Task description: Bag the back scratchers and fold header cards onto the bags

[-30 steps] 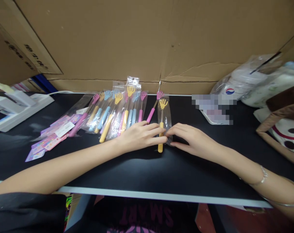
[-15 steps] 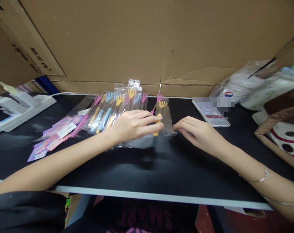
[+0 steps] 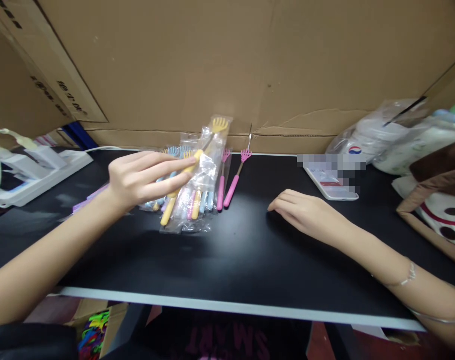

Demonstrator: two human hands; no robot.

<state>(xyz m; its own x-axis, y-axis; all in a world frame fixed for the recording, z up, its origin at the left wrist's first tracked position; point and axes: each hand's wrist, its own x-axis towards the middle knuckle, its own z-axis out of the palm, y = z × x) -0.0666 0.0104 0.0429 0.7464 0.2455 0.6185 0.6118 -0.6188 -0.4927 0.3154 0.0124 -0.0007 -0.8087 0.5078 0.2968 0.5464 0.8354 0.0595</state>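
Over the left side of the black counter [image 3: 242, 265], the left hand [image 3: 148, 178] holds a yellow back scratcher [image 3: 199, 155] by its handle. The fingers are nearly closed on the handle, but the thumb is hidden. The back scratcher tilts, with its little claw up and to the right, above a heap of others. Clear plastic shows around the claw, but I can't tell if that is its own bag.

The right hand [image 3: 302, 214] is low over the counter, away from the heap. Its fingers bend down and bunch together. Its palm is hidden, so I can't tell how far open it is or if anything is in it. A thin bracelet [image 3: 411, 272] is on that arm.

Under the yellow one, the heap of bagged back scratchers [image 3: 197, 207] has yellow, blue and pink ones. A pink back scratcher [image 3: 233, 189] lies just to the right of the heap. Some purple cards [image 3: 85, 198] peek out behind the left arm.

Farther left is a white power strip [image 3: 67, 167] with plugs in it. To the right are a phone [image 3: 327, 180] and a plastic bag [image 3: 379, 131]. A big cardboard wall [image 3: 174, 65] stands at the back.
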